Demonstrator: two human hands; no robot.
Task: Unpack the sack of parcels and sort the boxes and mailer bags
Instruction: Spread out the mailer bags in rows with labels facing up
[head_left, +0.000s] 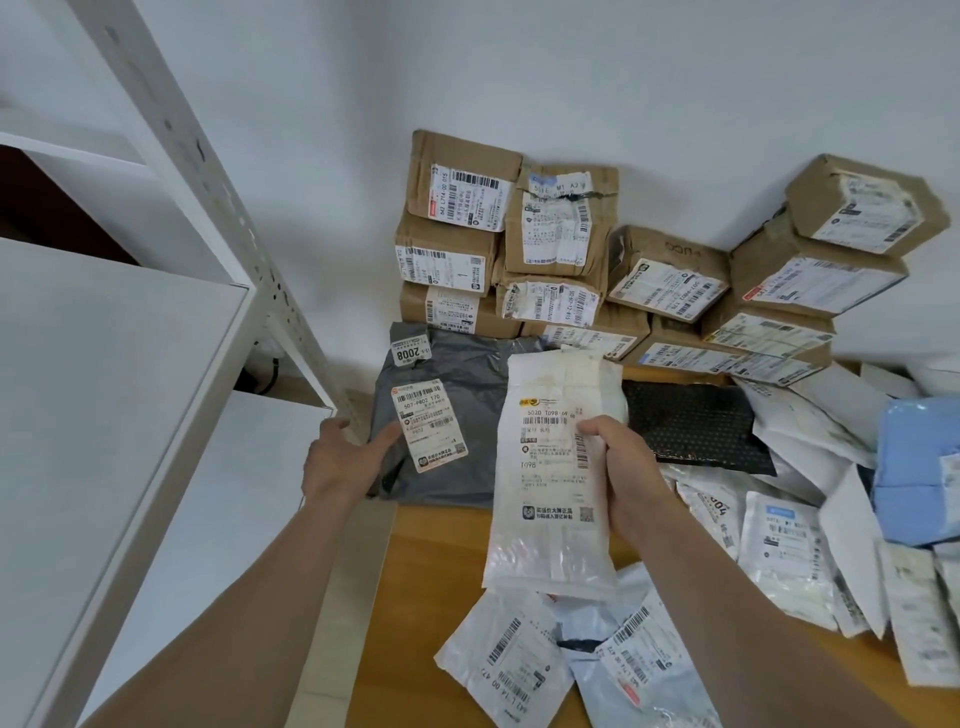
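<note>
My right hand (621, 467) grips a long white mailer bag (550, 519) by its right edge and holds it upright above the wooden floor. My left hand (345, 460) holds the left edge of a grey mailer bag (457, 415) that lies flat by the wall, thumb on its white label. Behind both, cardboard boxes (561, 249) with shipping labels are stacked against the white wall. A black dotted mailer (696, 421) lies to the right of the white bag.
A white metal shelving unit (156, 364) fills the left side, its upright post close to my left hand. Several white mailers (779, 556) and a blue bag (914, 467) are heaped at right. More white mailers (519, 654) lie on the floor (431, 561) below.
</note>
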